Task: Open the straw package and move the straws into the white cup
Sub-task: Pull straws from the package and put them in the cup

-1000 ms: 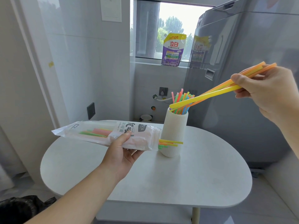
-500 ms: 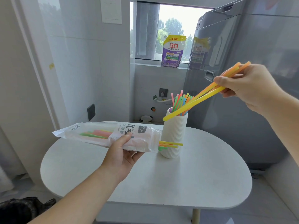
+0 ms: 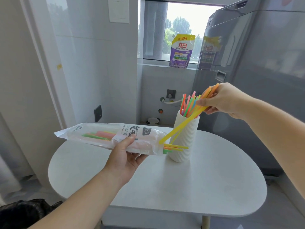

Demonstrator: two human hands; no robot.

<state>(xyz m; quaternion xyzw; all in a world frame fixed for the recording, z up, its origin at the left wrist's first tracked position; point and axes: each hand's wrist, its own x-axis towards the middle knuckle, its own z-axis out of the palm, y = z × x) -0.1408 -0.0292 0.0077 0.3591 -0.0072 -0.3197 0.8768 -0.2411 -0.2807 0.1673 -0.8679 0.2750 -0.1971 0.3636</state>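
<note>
Here the left hand grips the straw package printed "Straw", the right hand pinching yellow straws.

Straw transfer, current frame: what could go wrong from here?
1. The yellow straws pinched by the right hand cross the front of the white cup, with their lower tips outside its rim. If released now, they would likely land on the table.
2. Loose straw ends stick out of the package mouth, which the left hand holds near level. A tilt could spill them.
</note>
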